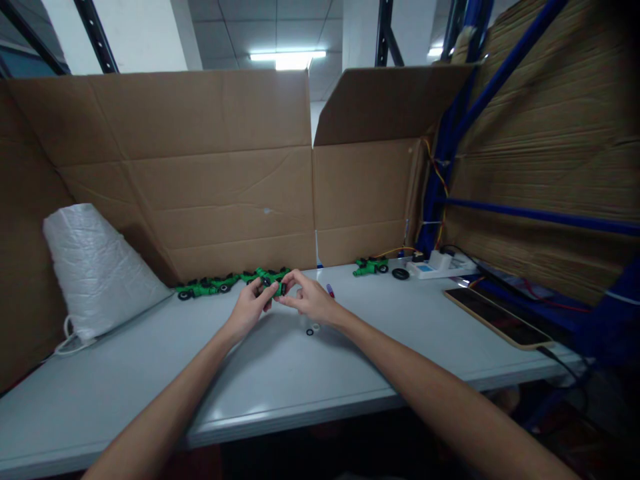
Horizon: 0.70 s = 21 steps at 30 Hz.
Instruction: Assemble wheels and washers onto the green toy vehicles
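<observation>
Near the middle of the white table (280,387), my left hand (250,307) pinches a small green toy with black parts (276,288). My right hand (307,299) has its thumb and fingers closed on the toy's right side. Behind my hands, more green toy vehicles (207,287) with black wheels stand along the cardboard wall. Another green toy vehicle (371,267) is at the back right, beside a loose black ring (401,274). Just below my right hand lie a small black ring (309,332) and a small pale ring (316,327).
A white wrapped bag (100,273) stands at the left. On the right are a power strip (440,265) with cables and a phone (497,317). Cardboard walls (225,180) line the back and sides. A red and blue object (331,291) lies behind my right wrist.
</observation>
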Motion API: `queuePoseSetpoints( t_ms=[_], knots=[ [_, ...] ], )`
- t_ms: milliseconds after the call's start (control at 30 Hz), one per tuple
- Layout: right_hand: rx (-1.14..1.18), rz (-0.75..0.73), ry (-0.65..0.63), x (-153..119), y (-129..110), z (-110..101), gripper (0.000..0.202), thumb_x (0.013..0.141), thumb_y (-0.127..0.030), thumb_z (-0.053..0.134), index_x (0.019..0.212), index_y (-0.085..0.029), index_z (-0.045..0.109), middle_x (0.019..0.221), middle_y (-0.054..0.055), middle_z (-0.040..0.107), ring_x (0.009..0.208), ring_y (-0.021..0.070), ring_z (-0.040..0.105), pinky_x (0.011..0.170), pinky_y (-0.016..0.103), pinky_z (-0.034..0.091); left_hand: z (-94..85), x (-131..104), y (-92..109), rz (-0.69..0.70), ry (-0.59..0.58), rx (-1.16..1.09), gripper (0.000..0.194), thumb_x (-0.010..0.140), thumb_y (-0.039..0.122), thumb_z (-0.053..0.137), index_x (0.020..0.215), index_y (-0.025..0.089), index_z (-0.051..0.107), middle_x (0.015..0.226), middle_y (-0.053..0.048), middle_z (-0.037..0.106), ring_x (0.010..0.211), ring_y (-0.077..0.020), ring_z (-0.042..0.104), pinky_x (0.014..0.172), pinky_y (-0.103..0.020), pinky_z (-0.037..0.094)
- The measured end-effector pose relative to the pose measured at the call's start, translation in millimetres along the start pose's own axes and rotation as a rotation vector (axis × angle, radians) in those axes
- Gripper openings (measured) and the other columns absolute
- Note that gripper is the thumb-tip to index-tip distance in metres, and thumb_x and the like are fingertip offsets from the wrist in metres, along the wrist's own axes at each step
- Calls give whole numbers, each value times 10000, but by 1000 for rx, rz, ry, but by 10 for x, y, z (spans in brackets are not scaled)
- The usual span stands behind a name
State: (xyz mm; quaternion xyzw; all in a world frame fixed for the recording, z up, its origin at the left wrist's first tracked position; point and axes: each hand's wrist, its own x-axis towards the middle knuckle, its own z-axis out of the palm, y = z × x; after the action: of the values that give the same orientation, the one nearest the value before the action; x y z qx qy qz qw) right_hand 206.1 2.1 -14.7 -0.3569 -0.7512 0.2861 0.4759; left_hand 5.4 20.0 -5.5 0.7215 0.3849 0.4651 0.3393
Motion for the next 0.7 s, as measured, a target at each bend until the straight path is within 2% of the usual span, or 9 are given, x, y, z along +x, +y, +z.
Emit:
queuePoseSetpoints(
  t_ms=[67, 133, 233, 300, 367, 433, 500, 600, 700],
  knots=[
    [-4, -11, 5, 6, 17, 0, 449, 885, -556, 712, 1147, -213, 588, 1030, 15, 712, 576, 96, 570, 562, 234, 406, -2, 1, 3, 0, 3, -5, 415, 892, 575, 670, 794, 184, 575, 622, 19, 575, 558, -127, 516, 554, -259, 385],
    [-29, 12, -11, 15, 30, -3, 398, 967, -584, 592, 987, -189, 641, 843, 11, 715, 629, 125, 600, 618, 243, 430, 4, -4, 15, -2, -11, -9, 416, 891, 578, 668, 809, 178, 588, 677, -3, 614, 573, -131, 530, 549, -263, 392],
    [-28, 76, -76, 21, 37, -5, 578, 1055, -610, 363, 806, -178, 653, 642, 18, 665, 627, 145, 613, 652, 255, 449, 14, -13, 30, -1, -34, -13, 411, 897, 576, 661, 843, 172, 608, 747, -24, 652, 587, -132, 540, 545, -264, 395],
    [-9, 74, -57, 16, 30, 2, 518, 1041, -614, 406, 915, -180, 659, 743, 21, 704, 594, 129, 597, 613, 248, 445, 17, -14, 25, 1, -32, -11, 411, 892, 576, 668, 848, 172, 612, 731, -19, 644, 578, -129, 533, 538, -262, 385],
    [3, 38, -10, 10, 15, 13, 408, 969, -592, 582, 1091, -203, 614, 967, 27, 728, 576, 103, 580, 556, 232, 430, 17, -11, 10, -3, -17, -9, 416, 875, 582, 686, 834, 176, 607, 668, 2, 608, 556, -128, 519, 525, -259, 366],
    [38, 18, 0, 9, -2, 22, 441, 899, -546, 694, 1166, -225, 553, 1077, 27, 703, 560, 87, 573, 511, 219, 422, 20, -8, -6, -13, 1, -8, 419, 858, 585, 702, 808, 183, 591, 615, 20, 571, 545, -129, 513, 523, -255, 355],
    [94, 37, -34, 13, -11, 28, 405, 912, -525, 676, 1138, -223, 527, 959, 2, 695, 518, 87, 556, 471, 212, 414, 26, -9, -13, -13, 13, -11, 424, 856, 585, 704, 788, 188, 574, 623, 14, 586, 550, -129, 519, 529, -254, 359],
    [152, 79, -67, 25, -3, 29, 319, 998, -531, 533, 1071, -220, 520, 756, -36, 651, 449, 90, 516, 412, 199, 383, 38, -14, -1, 5, -3, -21, 420, 868, 583, 691, 808, 184, 575, 692, -8, 639, 563, -127, 526, 540, -254, 379],
    [161, 96, -63, 28, 20, 25, 324, 1032, -535, 445, 1060, -225, 537, 801, -21, 663, 447, 86, 527, 373, 189, 366, 36, -17, 15, 20, -27, -28, 408, 890, 577, 672, 855, 179, 588, 730, -10, 648, 580, -125, 529, 550, -253, 395]
  ],
)
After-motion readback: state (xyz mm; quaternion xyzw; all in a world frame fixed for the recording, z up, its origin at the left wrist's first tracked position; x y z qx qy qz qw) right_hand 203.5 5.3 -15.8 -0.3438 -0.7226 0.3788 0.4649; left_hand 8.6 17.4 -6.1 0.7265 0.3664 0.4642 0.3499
